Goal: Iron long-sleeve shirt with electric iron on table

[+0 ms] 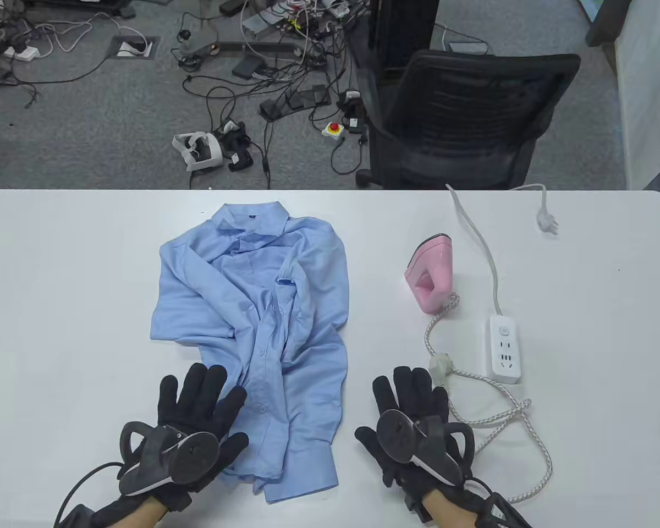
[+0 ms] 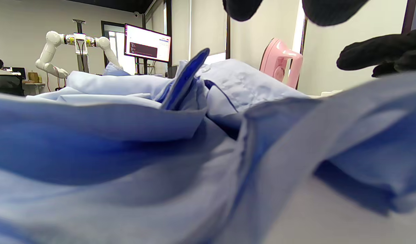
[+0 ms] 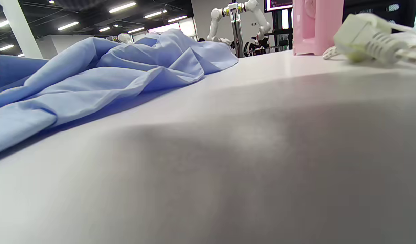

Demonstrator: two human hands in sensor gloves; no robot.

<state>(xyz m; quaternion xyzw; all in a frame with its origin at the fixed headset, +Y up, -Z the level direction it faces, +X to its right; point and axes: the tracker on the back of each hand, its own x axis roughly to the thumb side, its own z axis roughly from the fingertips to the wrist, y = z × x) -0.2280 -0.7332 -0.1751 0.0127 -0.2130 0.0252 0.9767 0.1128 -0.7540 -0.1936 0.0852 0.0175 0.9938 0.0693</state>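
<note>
A crumpled light-blue long-sleeve shirt (image 1: 264, 324) lies in the middle of the white table (image 1: 66, 308), collar at the far side. It also shows in the left wrist view (image 2: 126, 159) and the right wrist view (image 3: 92, 78). A pink iron (image 1: 432, 275) stands on its heel to the shirt's right; it also shows in the left wrist view (image 2: 282, 61) and the right wrist view (image 3: 311, 27). My left hand (image 1: 198, 410) lies flat, fingers spread, resting on the shirt's near left part. My right hand (image 1: 412, 407) lies flat and empty on the bare table, right of the shirt.
A white power strip (image 1: 505, 349) lies right of the iron, its cable running to the far edge. The iron's braided cord (image 1: 520, 434) loops beside my right hand, its plug (image 1: 441, 366) loose on the table. A black office chair (image 1: 462, 121) stands beyond the far edge.
</note>
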